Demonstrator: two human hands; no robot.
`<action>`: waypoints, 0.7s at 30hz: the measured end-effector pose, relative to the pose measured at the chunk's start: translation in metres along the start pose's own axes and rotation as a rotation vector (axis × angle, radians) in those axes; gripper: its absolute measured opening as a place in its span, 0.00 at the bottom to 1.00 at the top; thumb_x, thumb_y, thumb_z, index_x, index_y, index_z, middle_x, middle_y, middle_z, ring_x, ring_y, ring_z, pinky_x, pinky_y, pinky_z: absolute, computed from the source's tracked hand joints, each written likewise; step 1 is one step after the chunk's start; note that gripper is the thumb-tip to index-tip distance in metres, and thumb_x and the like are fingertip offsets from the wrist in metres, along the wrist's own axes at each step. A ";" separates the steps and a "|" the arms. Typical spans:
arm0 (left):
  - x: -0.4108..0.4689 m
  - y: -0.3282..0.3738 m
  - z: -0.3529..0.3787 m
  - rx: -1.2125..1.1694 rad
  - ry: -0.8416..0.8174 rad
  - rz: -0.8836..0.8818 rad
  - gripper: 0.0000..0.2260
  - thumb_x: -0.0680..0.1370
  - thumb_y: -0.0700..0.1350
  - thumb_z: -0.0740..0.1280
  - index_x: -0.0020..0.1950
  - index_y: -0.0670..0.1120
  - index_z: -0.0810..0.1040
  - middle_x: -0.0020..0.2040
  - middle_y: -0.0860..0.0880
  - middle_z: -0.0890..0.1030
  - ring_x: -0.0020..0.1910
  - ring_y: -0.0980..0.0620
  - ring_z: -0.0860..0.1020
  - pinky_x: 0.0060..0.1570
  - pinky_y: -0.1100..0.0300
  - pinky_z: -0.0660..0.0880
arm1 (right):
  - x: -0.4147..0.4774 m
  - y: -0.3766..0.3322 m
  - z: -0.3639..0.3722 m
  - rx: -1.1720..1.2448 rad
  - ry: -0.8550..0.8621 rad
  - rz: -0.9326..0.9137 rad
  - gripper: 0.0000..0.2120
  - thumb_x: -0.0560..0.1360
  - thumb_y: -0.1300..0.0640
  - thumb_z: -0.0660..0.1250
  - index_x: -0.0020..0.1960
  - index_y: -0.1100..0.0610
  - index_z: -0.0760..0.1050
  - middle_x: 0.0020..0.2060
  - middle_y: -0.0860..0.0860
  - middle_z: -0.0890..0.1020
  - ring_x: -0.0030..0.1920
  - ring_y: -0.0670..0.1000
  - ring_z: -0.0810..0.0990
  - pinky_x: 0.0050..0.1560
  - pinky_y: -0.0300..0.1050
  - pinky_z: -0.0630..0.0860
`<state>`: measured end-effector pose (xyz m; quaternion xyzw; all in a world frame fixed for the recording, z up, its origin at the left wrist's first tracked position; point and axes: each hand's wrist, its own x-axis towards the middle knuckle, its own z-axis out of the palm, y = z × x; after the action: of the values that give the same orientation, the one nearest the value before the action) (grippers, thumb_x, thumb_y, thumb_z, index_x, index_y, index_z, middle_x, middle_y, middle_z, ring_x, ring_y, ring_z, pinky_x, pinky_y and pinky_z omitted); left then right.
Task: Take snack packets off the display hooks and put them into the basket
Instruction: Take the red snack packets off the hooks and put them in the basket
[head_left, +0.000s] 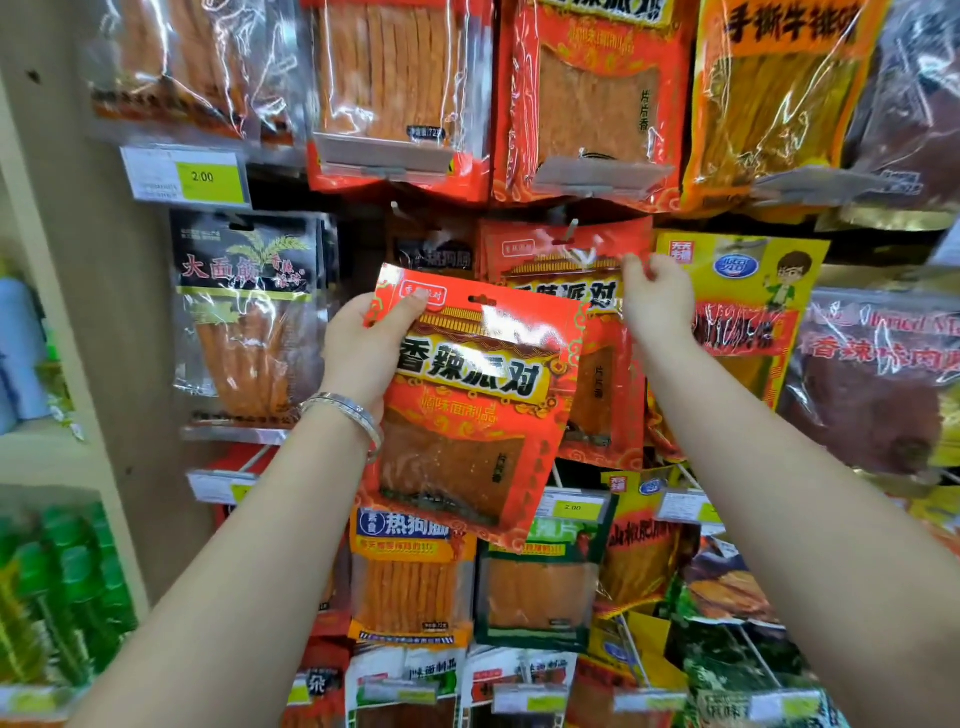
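Observation:
My left hand (363, 348) grips a red snack packet (467, 410) by its upper left corner, off the hook and tilted in front of the display. My right hand (657, 299) reaches up to the top right of a matching red packet (566, 270) that still hangs on a display hook (571, 228), fingers curled on its upper edge. More of that hanging packet shows behind the held one. No basket is in view.
Rows of hanging snack packets fill the rack: a black packet (249, 312) at left, a yellow packet (748, 291) at right, orange and red packets above and below. Price tags (187, 174) sit on hook ends. A beige shelf upright (104, 312) stands left.

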<state>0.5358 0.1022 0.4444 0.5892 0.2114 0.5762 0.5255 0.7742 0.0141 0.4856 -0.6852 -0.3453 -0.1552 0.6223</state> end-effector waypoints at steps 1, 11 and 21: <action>0.000 0.000 0.000 0.005 0.005 -0.006 0.06 0.74 0.50 0.71 0.41 0.49 0.80 0.36 0.53 0.84 0.35 0.54 0.83 0.29 0.61 0.78 | 0.000 0.001 -0.001 -0.109 -0.029 -0.049 0.14 0.80 0.50 0.58 0.39 0.55 0.72 0.38 0.54 0.76 0.43 0.57 0.75 0.36 0.44 0.63; -0.004 0.002 0.022 -0.049 0.060 -0.003 0.06 0.74 0.50 0.71 0.43 0.49 0.80 0.46 0.44 0.84 0.47 0.43 0.82 0.47 0.44 0.80 | -0.029 0.004 -0.021 0.087 -0.064 -0.073 0.15 0.76 0.41 0.61 0.55 0.51 0.70 0.46 0.50 0.73 0.43 0.47 0.73 0.46 0.46 0.70; -0.002 0.005 0.064 -0.052 0.027 0.044 0.04 0.72 0.53 0.71 0.41 0.54 0.79 0.45 0.49 0.83 0.47 0.47 0.82 0.51 0.44 0.78 | -0.053 -0.012 -0.037 0.552 -0.323 0.132 0.32 0.61 0.29 0.68 0.59 0.45 0.75 0.55 0.35 0.79 0.58 0.38 0.76 0.61 0.46 0.70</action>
<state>0.5912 0.0746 0.4616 0.5718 0.1904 0.6009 0.5251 0.7361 -0.0364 0.4669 -0.5272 -0.4232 0.0957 0.7306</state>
